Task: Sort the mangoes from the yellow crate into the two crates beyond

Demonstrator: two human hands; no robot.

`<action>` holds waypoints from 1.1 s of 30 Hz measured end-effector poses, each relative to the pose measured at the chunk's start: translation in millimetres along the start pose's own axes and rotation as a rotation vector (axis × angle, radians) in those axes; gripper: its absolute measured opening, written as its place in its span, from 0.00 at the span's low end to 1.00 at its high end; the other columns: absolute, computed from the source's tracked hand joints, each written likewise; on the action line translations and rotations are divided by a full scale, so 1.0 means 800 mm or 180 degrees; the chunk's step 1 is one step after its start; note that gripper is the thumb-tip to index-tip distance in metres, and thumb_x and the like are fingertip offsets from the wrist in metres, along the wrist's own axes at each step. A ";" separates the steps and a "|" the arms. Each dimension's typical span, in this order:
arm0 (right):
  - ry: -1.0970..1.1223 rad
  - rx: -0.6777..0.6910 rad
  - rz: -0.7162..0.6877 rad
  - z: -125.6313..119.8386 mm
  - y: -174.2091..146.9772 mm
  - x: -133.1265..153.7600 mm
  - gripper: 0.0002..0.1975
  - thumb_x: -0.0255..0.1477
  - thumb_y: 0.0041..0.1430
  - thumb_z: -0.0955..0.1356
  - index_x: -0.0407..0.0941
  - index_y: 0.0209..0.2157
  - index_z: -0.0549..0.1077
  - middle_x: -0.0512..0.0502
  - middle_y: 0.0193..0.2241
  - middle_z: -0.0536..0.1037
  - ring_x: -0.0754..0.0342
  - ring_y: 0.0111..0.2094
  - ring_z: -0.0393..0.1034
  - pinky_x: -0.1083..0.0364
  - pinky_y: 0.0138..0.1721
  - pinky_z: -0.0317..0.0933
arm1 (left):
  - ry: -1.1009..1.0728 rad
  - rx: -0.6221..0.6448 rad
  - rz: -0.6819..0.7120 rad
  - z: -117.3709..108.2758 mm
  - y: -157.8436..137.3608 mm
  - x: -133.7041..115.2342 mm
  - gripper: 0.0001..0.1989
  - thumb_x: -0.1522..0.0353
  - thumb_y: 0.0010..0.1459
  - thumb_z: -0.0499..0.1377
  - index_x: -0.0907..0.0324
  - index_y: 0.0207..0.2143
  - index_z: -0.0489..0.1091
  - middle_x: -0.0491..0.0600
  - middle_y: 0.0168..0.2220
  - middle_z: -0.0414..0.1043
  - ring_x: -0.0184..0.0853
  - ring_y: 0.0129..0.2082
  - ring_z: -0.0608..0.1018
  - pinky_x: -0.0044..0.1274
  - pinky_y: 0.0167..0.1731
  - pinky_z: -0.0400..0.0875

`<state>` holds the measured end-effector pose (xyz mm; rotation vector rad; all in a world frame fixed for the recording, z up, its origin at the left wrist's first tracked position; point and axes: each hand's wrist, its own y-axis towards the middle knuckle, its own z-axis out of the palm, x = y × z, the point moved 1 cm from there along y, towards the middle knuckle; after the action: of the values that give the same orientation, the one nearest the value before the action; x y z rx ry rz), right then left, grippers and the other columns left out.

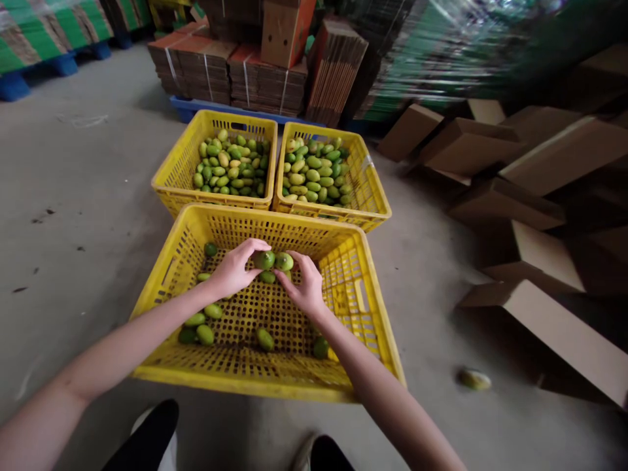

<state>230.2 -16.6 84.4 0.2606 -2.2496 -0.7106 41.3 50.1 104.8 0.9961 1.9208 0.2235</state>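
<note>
Over the front yellow crate point(265, 386), my left hand point(239, 267) is closed on a darker green mango point(265, 260), thumb and fingers round its side. My right hand point(307, 282) grips a lighter green mango point(284, 262) right beside it, and the two fruits look to be touching, stem ends up. Below them, another mango point(267, 277) shows partly between the hands. Several more lie scattered on the crate's perforated floor, among them one mango point(265, 339) near the front and another mango point(205, 335) at the left. My forearms hide part of the crate.
Behind stand a left yellow crate point(167, 176) and a right yellow crate point(375, 190), both holding many green-yellow mangoes. A single mango point(473, 379) lies on the floor at right, near open cardboard boxes point(544, 255). Bundled flat cartons point(265, 82) are stacked on a blue pallet point(189, 108).
</note>
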 end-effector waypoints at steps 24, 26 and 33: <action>0.0801 0.0286 0.0907 -0.016 0.013 0.010 0.18 0.45 0.53 0.73 0.46 0.36 0.73 0.47 0.30 0.77 0.51 0.30 0.69 0.51 0.35 0.67 | -0.0707 0.0279 -0.0699 -0.013 0.009 -0.011 0.23 0.72 0.51 0.65 0.56 0.51 0.69 0.53 0.49 0.75 0.41 0.48 0.77 0.34 0.53 0.71; 0.1460 0.0414 0.1378 -0.016 0.015 0.008 0.21 0.50 0.50 0.73 0.45 0.29 0.72 0.50 0.24 0.74 0.54 0.25 0.66 0.54 0.28 0.65 | -0.1237 0.0547 -0.1183 -0.012 0.010 -0.009 0.36 0.68 0.47 0.70 0.57 0.58 0.64 0.55 0.49 0.75 0.41 0.45 0.79 0.34 0.49 0.73; 0.3000 0.0976 0.2192 -0.004 0.018 0.005 0.31 0.59 0.50 0.67 0.45 0.17 0.70 0.50 0.13 0.68 0.56 0.15 0.61 0.54 0.22 0.60 | -0.2622 0.1173 -0.2141 -0.004 0.013 0.003 0.35 0.50 0.40 0.71 0.64 0.45 0.72 0.56 0.39 0.79 0.44 0.43 0.81 0.35 0.48 0.73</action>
<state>230.4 -7.8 96.6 -0.0513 -1.3660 0.1397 43.7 59.0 110.4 0.4766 1.4165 -0.8295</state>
